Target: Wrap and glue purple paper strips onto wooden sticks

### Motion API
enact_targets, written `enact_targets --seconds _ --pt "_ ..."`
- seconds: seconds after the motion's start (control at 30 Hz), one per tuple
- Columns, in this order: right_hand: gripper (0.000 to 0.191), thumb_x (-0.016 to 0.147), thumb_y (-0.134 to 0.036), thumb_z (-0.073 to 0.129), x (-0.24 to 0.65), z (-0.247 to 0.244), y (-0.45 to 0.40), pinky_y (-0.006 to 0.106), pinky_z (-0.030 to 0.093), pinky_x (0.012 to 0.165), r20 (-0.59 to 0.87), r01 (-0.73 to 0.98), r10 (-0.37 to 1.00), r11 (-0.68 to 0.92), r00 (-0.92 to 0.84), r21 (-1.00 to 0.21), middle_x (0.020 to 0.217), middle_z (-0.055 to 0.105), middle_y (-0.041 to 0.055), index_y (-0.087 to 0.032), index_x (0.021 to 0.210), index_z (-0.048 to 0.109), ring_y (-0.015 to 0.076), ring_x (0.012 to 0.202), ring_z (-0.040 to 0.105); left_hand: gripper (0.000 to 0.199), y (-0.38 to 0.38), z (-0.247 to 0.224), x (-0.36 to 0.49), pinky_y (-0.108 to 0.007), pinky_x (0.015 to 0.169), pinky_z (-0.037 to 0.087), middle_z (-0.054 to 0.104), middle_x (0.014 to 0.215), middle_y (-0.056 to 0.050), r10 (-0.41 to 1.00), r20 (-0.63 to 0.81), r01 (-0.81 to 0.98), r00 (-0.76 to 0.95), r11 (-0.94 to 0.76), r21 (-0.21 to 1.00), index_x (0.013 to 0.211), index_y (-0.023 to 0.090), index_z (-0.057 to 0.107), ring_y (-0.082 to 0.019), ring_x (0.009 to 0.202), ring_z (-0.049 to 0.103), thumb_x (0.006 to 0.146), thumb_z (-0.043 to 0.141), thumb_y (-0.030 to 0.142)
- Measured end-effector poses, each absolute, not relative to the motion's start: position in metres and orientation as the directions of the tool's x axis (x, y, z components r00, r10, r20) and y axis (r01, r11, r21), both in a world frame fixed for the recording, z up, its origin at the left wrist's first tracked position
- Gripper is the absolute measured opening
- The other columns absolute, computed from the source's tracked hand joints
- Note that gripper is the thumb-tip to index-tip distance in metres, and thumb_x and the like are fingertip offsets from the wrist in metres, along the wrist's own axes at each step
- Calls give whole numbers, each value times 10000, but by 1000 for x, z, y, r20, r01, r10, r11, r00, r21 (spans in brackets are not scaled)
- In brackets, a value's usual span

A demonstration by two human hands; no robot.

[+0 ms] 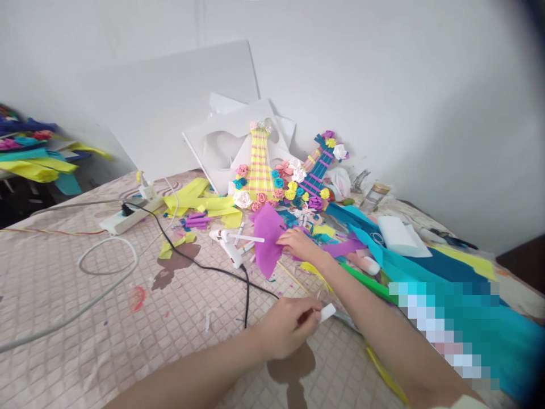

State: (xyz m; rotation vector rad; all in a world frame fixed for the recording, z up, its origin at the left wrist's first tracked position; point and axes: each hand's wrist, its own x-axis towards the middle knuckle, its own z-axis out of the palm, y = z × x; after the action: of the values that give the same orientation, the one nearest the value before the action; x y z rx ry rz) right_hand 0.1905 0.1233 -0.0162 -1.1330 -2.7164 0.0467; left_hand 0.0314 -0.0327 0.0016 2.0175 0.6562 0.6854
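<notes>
My left hand (pixel 292 328) is over the table's front middle, with thumb and fingers pinching a small white strip (pixel 327 312). My right hand (pixel 299 244) reaches farther across, its fingertips closed at the right edge of a piece of purple crepe paper (pixel 268 241). Just left of that paper lies a white glue gun (pixel 227 248), a white glue stick (pixel 249 238) jutting from it over the purple piece. Behind stands a yellow and pink striped decoration (pixel 259 162) edged with paper roses. A blue and purple one (pixel 317 173) leans beside it.
A white power strip (pixel 128 217) and looping cables (pixel 136 255) lie on the left. Yellow paper strips (pixel 204 203) are behind them. Teal crepe paper (pixel 409 272), a white roll (pixel 398 234) and a jar (pixel 377 196) occupy the right. White boards (pixel 183 96) lean against the wall.
</notes>
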Motion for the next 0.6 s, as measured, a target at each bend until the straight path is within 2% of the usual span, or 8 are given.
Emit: enact_targets --seconds 0.17,0.27,0.43,0.6 --pt "162 873 -282 533 194 -23 126 419 453 853 285 680 714 698 -639 -226 975 634 45 -149 907 619 183 930 587 243 -33 1 31 -182 576 381 528 638 14 667 228 193 709 -495 847 867 156 594 -92 571 472 881 361 224" --pt "177 873 -296 532 193 -23 131 410 464 838 407 669 748 657 -524 -348 998 626 51 -151 936 612 181 923 588 247 -33 2 31 -178 563 380 529 639 16 667 223 194 711 -491 849 868 159 597 -90 563 469 880 359 221" --pt "216 868 -303 540 197 -14 144 392 493 781 563 583 818 516 -118 -627 1005 615 54 -137 997 589 181 887 599 268 -32 5 30 -180 554 374 519 620 15 674 212 215 708 -492 844 867 151 609 -90 548 450 879 353 230" --pt "219 878 -316 522 212 18 151 320 508 664 509 323 800 413 317 -851 917 614 38 -127 972 580 142 752 601 267 -33 -1 31 -196 577 381 554 654 0 681 213 198 700 -471 860 896 155 605 -101 575 485 880 355 248"
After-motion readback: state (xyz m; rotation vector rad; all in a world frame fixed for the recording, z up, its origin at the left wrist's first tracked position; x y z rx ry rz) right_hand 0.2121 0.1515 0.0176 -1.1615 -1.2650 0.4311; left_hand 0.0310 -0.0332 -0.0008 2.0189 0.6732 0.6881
